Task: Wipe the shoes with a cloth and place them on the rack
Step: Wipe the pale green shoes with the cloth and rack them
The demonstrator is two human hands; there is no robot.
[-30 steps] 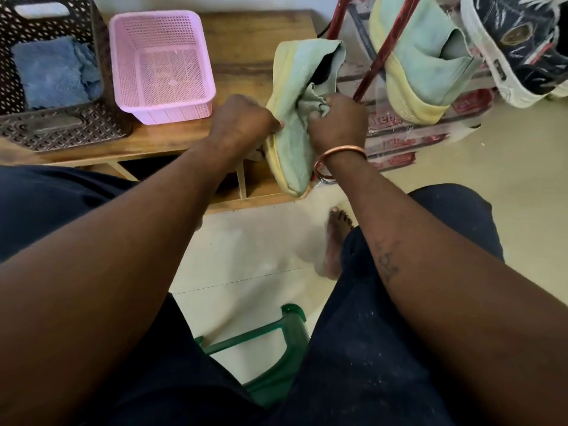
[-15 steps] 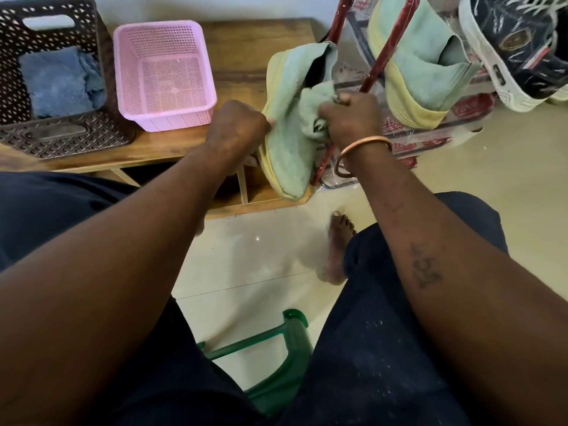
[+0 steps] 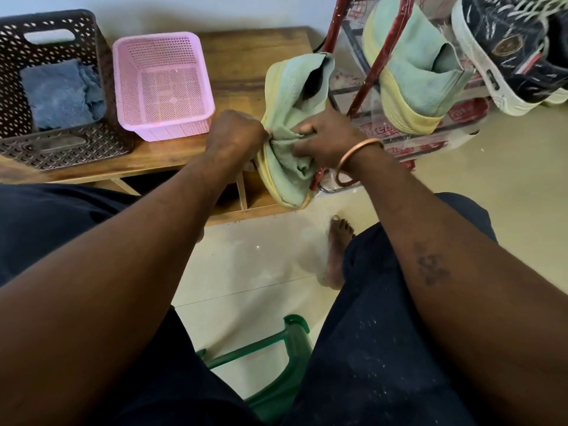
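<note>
Found green shoe held heel-up over the right end of the table, just left of the rack. Noted left hand clenched on its sole edge, right hand pinching a green cloth against the upper. Judged light, with a soft knit upper and firmer sole; best gripped at sole or heel. Checked red lettering on plastic wrap under rack: not legible.

Home setting, indoors. Pale tiled floor. Low wooden bench at 11 o'clock carries a pink plastic basket and a brown basket. Red-framed shoe rack at 1 o'clock holds a mint shoe and a dark sneaker. Green plastic stool at 6 o'clock. Bare foot on the tiles.
</note>
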